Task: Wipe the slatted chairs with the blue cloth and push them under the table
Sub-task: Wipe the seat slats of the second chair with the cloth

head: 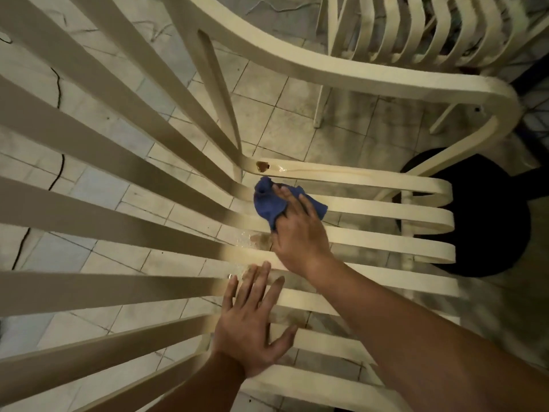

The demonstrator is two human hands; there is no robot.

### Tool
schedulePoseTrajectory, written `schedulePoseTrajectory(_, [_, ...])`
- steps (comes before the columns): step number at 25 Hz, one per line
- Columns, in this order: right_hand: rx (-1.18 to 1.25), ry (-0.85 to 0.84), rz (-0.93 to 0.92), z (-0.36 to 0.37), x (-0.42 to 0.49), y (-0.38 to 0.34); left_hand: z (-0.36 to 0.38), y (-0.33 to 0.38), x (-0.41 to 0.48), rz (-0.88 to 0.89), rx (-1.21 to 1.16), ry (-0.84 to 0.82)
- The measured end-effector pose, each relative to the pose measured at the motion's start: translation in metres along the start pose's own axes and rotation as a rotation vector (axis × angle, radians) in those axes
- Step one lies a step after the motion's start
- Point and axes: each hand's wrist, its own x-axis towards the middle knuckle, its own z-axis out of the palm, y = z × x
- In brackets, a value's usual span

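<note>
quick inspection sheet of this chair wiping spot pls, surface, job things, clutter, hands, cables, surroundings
surface: seat slats of the near chair, wet patches, brown stain at the back corner
job's things: blue cloth bunched on the slats; second slatted chair at top right, untouched
clutter: dark round shape on the floor beyond the seat front, cannot tell what
hands: right hand presses the cloth with straight fingers; left hand rests flat on the slats, fingers spread
cables: nothing seen
surroundings: tiled floor, grimy, cracked at left
</note>
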Motion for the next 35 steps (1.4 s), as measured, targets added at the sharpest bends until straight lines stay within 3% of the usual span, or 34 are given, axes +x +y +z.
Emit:
schedulePoseTrajectory(4, [-0.043,0.022,0.038,-0.020,-0.046,0.064,0.000,0.001,0.000,0.009,-0.009,0.021])
schedulePoseTrajectory(8, [0.218,0.014,0.070,-0.047,-0.086,0.118,0.000,-0.001,0.000,0.010,0.003,0.004])
schedulePoseTrajectory(11, [0.453,0.021,0.298,-0.090,-0.105,0.136,0.000,-0.001,0.000,0.011,0.002,0.000])
schedulePoseTrajectory(13, [0.606,0.150,0.554,-0.115,-0.114,0.150,0.000,-0.001,0.001,0.014,-0.006,0.008])
schedulePoseTrajectory(15, [0.580,0.391,0.729,-0.130,-0.123,0.175,0.000,-0.001,0.001,0.016,-0.013,0.015])
schedulePoseTrajectory(18, [0.458,0.664,0.813,-0.132,-0.124,0.199,-0.002,-0.001,0.000,0.015,-0.013,0.020])
schedulePoseTrajectory(19, [0.405,0.637,0.817,-0.123,-0.118,0.198,-0.002,0.000,0.000,0.015,-0.009,0.021])
schedulePoseTrajectory(21, [0.299,0.376,0.787,-0.103,-0.100,0.189,-0.002,0.000,0.000,0.014,-0.008,0.019])
schedulePoseTrajectory(24, [-0.042,0.095,0.588,-0.078,-0.071,0.168,-0.003,0.000,0.000,0.012,-0.012,0.008])
schedulePoseTrajectory(35, [-0.029,-0.164,0.291,-0.058,0.004,0.087,-0.002,0.000,0.000,0.003,-0.033,0.015])
